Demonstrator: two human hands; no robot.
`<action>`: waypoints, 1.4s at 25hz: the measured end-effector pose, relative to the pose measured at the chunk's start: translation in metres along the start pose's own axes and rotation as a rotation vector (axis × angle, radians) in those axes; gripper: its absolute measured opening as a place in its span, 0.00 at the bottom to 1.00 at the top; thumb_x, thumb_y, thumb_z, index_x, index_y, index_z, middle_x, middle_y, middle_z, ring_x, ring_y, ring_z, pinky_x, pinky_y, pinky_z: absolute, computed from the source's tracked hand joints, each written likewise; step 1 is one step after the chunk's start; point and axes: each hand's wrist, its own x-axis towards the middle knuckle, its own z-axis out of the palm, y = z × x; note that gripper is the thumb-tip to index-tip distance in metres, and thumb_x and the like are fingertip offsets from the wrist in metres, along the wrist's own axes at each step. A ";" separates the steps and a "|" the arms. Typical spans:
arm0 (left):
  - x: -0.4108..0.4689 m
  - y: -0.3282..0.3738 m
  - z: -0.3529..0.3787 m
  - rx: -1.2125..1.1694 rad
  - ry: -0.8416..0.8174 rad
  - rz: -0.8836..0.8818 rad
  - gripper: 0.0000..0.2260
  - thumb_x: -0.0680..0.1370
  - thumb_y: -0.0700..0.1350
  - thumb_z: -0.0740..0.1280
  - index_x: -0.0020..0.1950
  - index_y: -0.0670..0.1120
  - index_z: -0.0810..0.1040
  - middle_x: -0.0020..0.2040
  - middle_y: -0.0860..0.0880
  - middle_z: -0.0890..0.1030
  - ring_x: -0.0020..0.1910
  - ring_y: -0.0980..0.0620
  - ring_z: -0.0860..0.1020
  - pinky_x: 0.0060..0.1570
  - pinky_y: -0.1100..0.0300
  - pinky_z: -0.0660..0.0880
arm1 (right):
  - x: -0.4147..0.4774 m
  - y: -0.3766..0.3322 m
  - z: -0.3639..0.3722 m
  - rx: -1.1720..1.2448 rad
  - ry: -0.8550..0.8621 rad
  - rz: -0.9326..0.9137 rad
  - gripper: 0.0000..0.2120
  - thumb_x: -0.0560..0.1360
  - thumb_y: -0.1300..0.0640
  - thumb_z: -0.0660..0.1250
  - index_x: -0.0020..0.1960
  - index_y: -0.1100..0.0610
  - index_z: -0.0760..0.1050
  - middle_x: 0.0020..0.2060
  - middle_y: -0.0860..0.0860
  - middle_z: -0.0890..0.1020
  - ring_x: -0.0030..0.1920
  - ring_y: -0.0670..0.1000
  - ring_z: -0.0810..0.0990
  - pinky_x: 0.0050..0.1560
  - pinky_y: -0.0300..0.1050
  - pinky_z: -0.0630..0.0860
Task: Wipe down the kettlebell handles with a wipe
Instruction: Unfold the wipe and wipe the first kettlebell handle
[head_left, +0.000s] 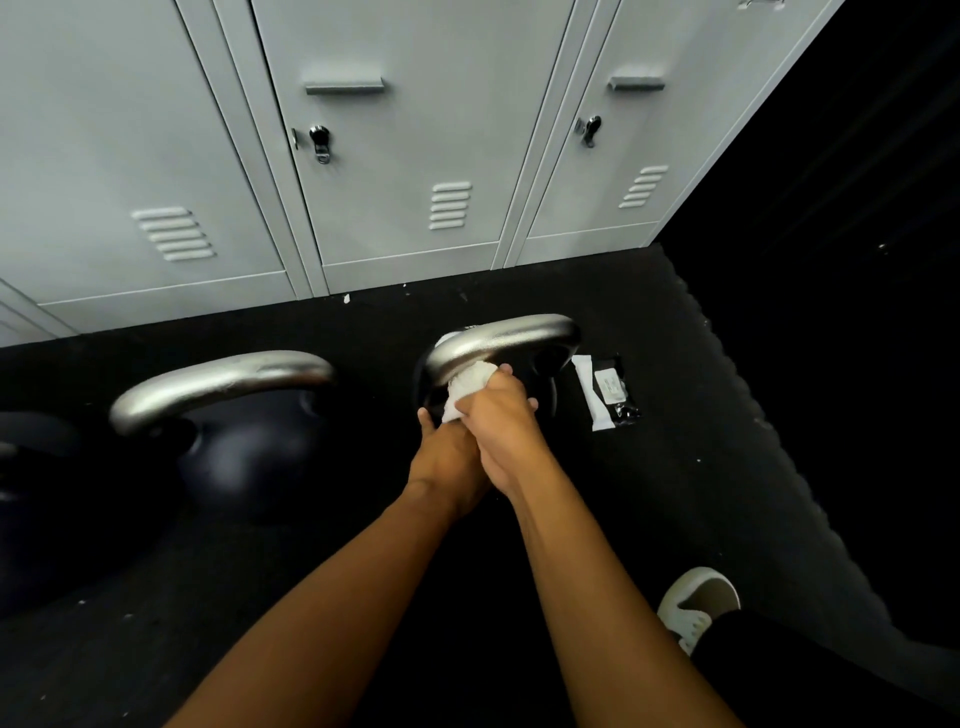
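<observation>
Two dark kettlebells stand on the black floor. The right kettlebell has a silver handle (511, 338), and a white wipe (464, 388) is pressed against the near left side of that handle. My right hand (501, 426) grips the wipe from above. My left hand (445, 460) lies just under and left of the right one, its fingers curled towards the wipe and mostly hidden by it. The left kettlebell (249, 447) shows its silver handle (218, 382), and neither hand touches it.
Grey metal lockers (395, 156) line the wall just behind the kettlebells. A wipe packet (605, 392), black and white, lies on the floor right of the right kettlebell. My shoe (698, 603) is at the lower right. A further dark round weight (31, 467) sits at the left edge.
</observation>
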 end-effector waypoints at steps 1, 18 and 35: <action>0.000 0.001 -0.002 0.023 -0.003 -0.006 0.28 0.83 0.48 0.60 0.81 0.55 0.52 0.78 0.47 0.64 0.75 0.44 0.64 0.71 0.30 0.53 | 0.003 0.005 -0.004 0.092 -0.005 0.015 0.39 0.66 0.60 0.67 0.77 0.51 0.62 0.78 0.55 0.59 0.78 0.60 0.57 0.72 0.61 0.66; -0.004 0.002 -0.009 0.034 -0.002 -0.007 0.30 0.83 0.49 0.59 0.82 0.52 0.47 0.81 0.43 0.50 0.79 0.38 0.45 0.72 0.31 0.57 | -0.011 -0.027 -0.004 0.703 -0.109 0.008 0.22 0.75 0.80 0.55 0.63 0.64 0.74 0.63 0.60 0.78 0.67 0.57 0.75 0.70 0.48 0.70; -0.003 0.003 -0.020 -0.117 -0.016 0.015 0.28 0.83 0.52 0.60 0.80 0.60 0.50 0.81 0.52 0.39 0.78 0.41 0.33 0.71 0.27 0.53 | -0.022 -0.029 -0.052 1.047 -0.142 0.085 0.23 0.75 0.81 0.53 0.66 0.67 0.72 0.64 0.64 0.77 0.68 0.64 0.73 0.69 0.58 0.71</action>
